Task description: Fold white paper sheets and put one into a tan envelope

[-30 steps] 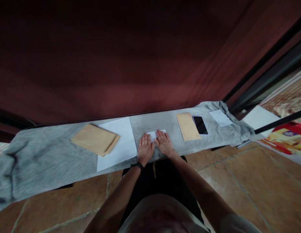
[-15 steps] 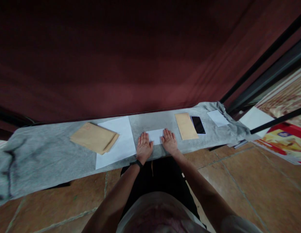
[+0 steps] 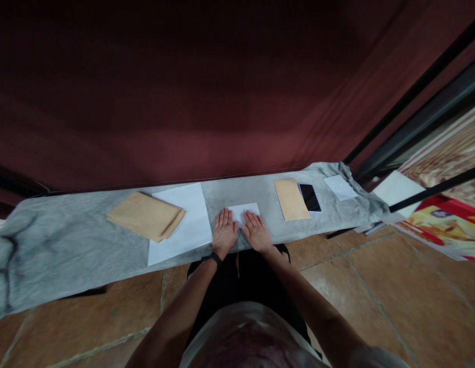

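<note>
Left hand (image 3: 225,233), right hand (image 3: 257,233) lying flat, holding nothing, on small white paper (image 3: 240,213); likely light, creasing easily; best pinching 12-o'clock edge.

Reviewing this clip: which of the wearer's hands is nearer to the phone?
Right. The right hand rests on the small white paper, with a brown envelope between it and the phone. The left hand is farther off, at the paper's left side.
</note>
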Tool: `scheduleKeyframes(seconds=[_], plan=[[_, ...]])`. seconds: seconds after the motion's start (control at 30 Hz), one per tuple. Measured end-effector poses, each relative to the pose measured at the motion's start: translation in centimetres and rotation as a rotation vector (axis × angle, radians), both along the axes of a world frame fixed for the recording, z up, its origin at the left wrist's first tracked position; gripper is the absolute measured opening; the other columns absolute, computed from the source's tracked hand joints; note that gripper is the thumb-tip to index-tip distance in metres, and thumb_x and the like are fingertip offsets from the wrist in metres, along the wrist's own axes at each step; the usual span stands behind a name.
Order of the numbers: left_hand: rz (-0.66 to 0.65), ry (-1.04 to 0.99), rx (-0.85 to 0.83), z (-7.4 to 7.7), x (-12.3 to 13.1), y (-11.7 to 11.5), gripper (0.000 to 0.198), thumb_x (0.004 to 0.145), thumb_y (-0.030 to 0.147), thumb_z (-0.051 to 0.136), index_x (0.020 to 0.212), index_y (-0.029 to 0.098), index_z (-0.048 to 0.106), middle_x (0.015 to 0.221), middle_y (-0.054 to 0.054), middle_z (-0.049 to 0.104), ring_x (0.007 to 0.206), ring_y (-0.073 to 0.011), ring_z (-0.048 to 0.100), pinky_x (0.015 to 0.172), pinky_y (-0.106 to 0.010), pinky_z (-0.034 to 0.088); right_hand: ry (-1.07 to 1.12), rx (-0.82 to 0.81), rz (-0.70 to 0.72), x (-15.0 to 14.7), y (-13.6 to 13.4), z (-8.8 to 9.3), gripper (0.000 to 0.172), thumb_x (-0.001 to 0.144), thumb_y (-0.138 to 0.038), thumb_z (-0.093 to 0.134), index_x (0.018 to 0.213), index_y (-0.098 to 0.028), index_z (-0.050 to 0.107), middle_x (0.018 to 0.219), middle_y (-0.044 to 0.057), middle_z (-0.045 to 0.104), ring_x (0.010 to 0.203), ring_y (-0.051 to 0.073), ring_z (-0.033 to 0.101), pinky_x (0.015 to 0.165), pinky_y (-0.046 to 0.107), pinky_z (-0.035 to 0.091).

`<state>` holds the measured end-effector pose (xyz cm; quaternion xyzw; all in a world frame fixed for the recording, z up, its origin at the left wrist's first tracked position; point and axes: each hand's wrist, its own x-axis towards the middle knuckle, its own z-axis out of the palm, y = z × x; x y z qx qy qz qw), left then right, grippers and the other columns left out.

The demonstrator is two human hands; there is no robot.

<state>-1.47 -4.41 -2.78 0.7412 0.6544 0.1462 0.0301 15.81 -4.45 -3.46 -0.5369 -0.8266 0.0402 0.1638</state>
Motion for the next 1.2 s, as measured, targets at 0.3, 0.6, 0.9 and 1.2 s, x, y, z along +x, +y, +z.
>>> scheduleKeyframes(seconds=[0.3, 0.6, 0.9, 1.2], plan=[[-0.108, 0.005, -0.048, -0.1, 3.4, -3.2, 0.065, 0.107, 0.041, 0.026, 0.159, 0.004, 0.035, 0.166, -0.018, 0.037, 0.158, -0.0265, 0.027, 0.129, -0.047, 0.026, -0.074, -0.013, 0.040, -0.1, -0.9, -0.3, 0.056, 0.106, -0.024, 0.038, 0.161, -0.016, 0.036, 0.167, 0.011, 0.036, 0.156, 0.024, 0.032, 0.128, 0.048, 0.019], [-0.036, 0.030, -0.033, -0.5, 1.6, -3.5, 0.077, 0.103, 0.054, 0.037, 0.159, 0.001, 0.033, 0.167, -0.023, 0.032, 0.158, -0.0317, 0.026, 0.128, -0.049, 0.027, -0.004, 0.045, -0.115, 1.0, -1.2, -1.1, 0.054, 0.108, -0.034, 0.037, 0.156, -0.011, 0.044, 0.163, 0.015, 0.043, 0.150, 0.029, 0.043, 0.126, 0.050, 0.024], [0.074, -0.020, 0.017, -1.3, 1.4, -4.1, 0.078, 0.103, 0.053, 0.040, 0.159, 0.000, 0.031, 0.165, -0.026, 0.033, 0.157, -0.0344, 0.026, 0.127, -0.055, 0.028, -0.020, 0.060, -0.170, 3.0, -1.0, -1.2, 0.057, 0.108, -0.037, 0.037, 0.157, -0.009, 0.043, 0.161, 0.018, 0.045, 0.147, 0.032, 0.047, 0.125, 0.053, 0.026], [0.061, -0.042, 0.070, -0.5, 2.2, -3.0, 0.064, 0.105, 0.037, 0.033, 0.159, 0.002, 0.032, 0.165, -0.024, 0.035, 0.157, -0.0327, 0.027, 0.127, -0.056, 0.028, 0.009, -0.018, -0.160, 2.7, 0.0, 0.1, 0.056, 0.110, -0.035, 0.030, 0.159, -0.010, 0.041, 0.163, 0.017, 0.043, 0.151, 0.029, 0.041, 0.125, 0.052, 0.028]])
